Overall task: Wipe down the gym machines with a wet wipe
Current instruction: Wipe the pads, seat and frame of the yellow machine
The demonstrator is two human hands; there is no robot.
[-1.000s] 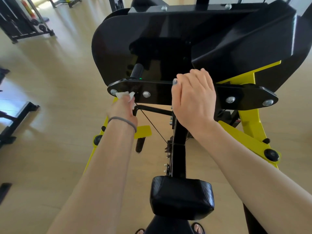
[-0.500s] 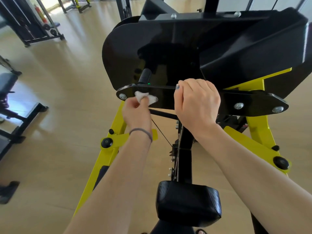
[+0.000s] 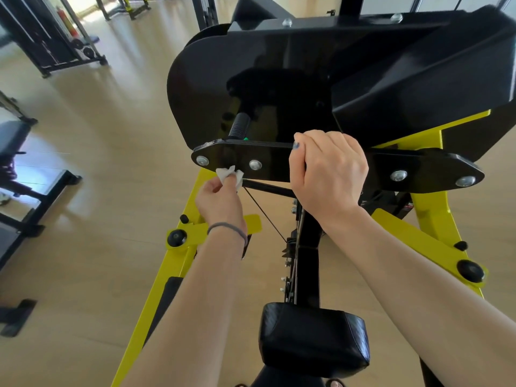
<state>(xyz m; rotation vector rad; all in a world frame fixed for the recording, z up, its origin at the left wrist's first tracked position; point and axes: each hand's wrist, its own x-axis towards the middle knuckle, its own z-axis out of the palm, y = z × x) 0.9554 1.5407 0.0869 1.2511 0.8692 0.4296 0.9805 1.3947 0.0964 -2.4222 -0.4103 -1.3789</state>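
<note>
A black and yellow gym machine (image 3: pixel 279 79) fills the middle of the head view. Its black cross plate (image 3: pixel 418 169) with silver bolts runs left to right. My left hand (image 3: pixel 220 202) pinches a crumpled white wet wipe (image 3: pixel 227 174) against the plate's lower left edge, between two bolts. My right hand (image 3: pixel 329 171) is wrapped over the middle of the same plate, gripping it. A grey band sits on my left wrist. A black padded cushion (image 3: pixel 312 339) lies below, close to me.
Yellow frame legs (image 3: pixel 167 275) slope down on both sides, with black knobs on them. Other black gym equipment (image 3: pixel 53 46) stands at the far left, and a bench frame (image 3: pixel 25 191) at the left edge. The floor is pale wood.
My left hand with the wipe has slid along the left part of the plate, right and then back down to its lower edge. My right hand keeps its grip. The view has shifted.
</note>
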